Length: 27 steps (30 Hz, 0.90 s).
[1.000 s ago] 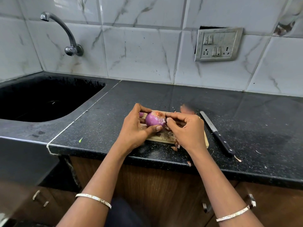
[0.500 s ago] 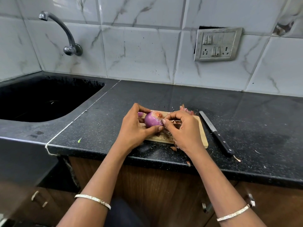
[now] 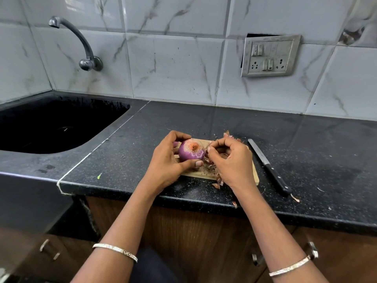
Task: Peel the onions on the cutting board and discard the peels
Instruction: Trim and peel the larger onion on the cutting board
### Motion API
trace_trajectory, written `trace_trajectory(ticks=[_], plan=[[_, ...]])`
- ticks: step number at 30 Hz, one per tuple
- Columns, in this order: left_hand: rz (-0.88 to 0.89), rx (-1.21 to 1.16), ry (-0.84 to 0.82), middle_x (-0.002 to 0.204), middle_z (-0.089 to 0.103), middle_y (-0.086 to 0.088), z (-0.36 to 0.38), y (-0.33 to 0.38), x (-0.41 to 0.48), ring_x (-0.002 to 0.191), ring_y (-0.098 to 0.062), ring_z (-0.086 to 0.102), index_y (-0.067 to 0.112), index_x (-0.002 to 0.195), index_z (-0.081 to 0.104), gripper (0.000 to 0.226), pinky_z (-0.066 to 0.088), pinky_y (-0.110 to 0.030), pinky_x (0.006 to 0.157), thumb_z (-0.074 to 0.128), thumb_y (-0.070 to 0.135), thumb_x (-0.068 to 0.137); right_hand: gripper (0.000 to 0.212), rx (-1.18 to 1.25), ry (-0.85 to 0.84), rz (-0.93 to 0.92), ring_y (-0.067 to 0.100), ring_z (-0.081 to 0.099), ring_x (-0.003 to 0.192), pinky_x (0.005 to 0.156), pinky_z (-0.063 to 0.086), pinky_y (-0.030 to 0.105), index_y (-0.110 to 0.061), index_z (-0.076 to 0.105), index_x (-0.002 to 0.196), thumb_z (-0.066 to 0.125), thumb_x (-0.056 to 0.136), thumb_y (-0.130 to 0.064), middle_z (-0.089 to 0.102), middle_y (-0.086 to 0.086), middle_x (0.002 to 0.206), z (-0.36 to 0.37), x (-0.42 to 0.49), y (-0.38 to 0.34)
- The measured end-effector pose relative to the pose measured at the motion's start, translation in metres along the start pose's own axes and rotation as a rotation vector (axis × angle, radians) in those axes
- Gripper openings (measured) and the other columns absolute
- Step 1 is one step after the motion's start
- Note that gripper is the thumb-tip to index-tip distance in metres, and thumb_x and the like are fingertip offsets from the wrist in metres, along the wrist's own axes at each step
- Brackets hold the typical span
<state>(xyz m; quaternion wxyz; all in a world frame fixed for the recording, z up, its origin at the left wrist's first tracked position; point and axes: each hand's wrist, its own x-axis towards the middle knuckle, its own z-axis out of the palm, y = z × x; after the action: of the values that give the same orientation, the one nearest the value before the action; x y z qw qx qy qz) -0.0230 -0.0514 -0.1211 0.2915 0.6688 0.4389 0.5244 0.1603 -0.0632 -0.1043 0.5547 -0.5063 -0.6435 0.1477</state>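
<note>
A purple onion [image 3: 191, 150], mostly peeled with its orange root end facing me, sits in my left hand [image 3: 167, 164], whose fingers and thumb curl round it above the wooden cutting board [image 3: 204, 172]. My right hand [image 3: 230, 162] is just right of the onion, its fingertips pinching a thin strip of peel [image 3: 207, 149] at the onion's side. Loose dry peels [image 3: 210, 166] lie on the board under my hands, and more peels [image 3: 230, 136] lie behind my right hand. A second purple piece [image 3: 175, 144] peeks out behind my left hand.
A black-handled knife [image 3: 269, 167] lies on the black counter [image 3: 142, 139] right of the board. A dark sink [image 3: 51, 123] with a wall tap [image 3: 81, 43] is at the left. Peel scraps [image 3: 216, 185] dot the counter's front edge. A switch socket plate [image 3: 269, 56] is on the tiled wall.
My right hand has drawn slightly away from the onion to the right, pulling at a peel strip. My left hand has turned the onion a little, so its root end faces me more.
</note>
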Motion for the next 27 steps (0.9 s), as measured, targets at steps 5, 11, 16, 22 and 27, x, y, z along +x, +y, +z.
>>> trace_trajectory(ticks=[5,11,16,22,27], plan=[[0.015,-0.022,0.01,0.121,0.063,0.001,0.0,-0.003,0.002,0.113,-0.019,0.067,0.035,0.115,0.055,0.075,0.06,-0.043,0.092,0.091,0.054,0.053,0.016,0.094,-0.088,-0.028,0.001,0.072,0.083,0.076,0.059,0.022,-0.014,0.077,0.101,0.081,0.085,-0.015,0.077,-0.008,0.091,-0.002,-0.002,-0.005],[0.031,-0.01,-0.005,0.122,0.062,-0.004,0.001,-0.008,0.004,0.111,-0.019,0.068,0.029,0.117,0.053,0.07,0.06,-0.043,0.092,0.093,0.035,0.06,0.019,0.052,-0.074,-0.098,-0.003,0.071,0.088,0.085,0.057,0.02,-0.017,0.081,0.1,0.083,0.082,-0.013,0.077,-0.012,0.09,-0.001,-0.003,-0.005],[0.028,-0.019,-0.017,0.121,0.061,-0.005,0.001,-0.01,0.005,0.11,-0.021,0.068,0.031,0.113,0.054,0.065,0.061,-0.043,0.09,0.094,0.031,0.062,0.013,-0.039,-0.027,-0.23,0.001,0.071,0.083,0.079,0.055,0.017,-0.01,0.081,0.096,0.08,0.083,-0.007,0.079,-0.002,0.086,0.001,-0.007,-0.007],[0.037,0.016,-0.028,0.119,0.061,0.002,0.0,-0.01,0.005,0.11,-0.02,0.067,0.028,0.114,0.053,0.063,0.061,-0.043,0.089,0.092,0.022,0.065,0.007,-0.409,0.026,-0.452,0.018,0.063,0.06,0.056,0.051,0.033,-0.01,0.075,0.077,0.072,0.083,-0.011,0.07,0.002,0.068,0.011,-0.012,-0.008],[0.026,0.015,-0.04,0.12,0.06,0.002,0.002,-0.011,0.006,0.111,-0.021,0.067,0.041,0.107,0.053,0.063,0.061,-0.044,0.09,0.09,0.031,0.057,0.006,-0.413,0.059,-0.439,0.017,0.062,0.061,0.059,0.054,0.039,-0.011,0.072,0.076,0.073,0.081,-0.007,0.069,0.001,0.069,0.01,-0.008,-0.008]])
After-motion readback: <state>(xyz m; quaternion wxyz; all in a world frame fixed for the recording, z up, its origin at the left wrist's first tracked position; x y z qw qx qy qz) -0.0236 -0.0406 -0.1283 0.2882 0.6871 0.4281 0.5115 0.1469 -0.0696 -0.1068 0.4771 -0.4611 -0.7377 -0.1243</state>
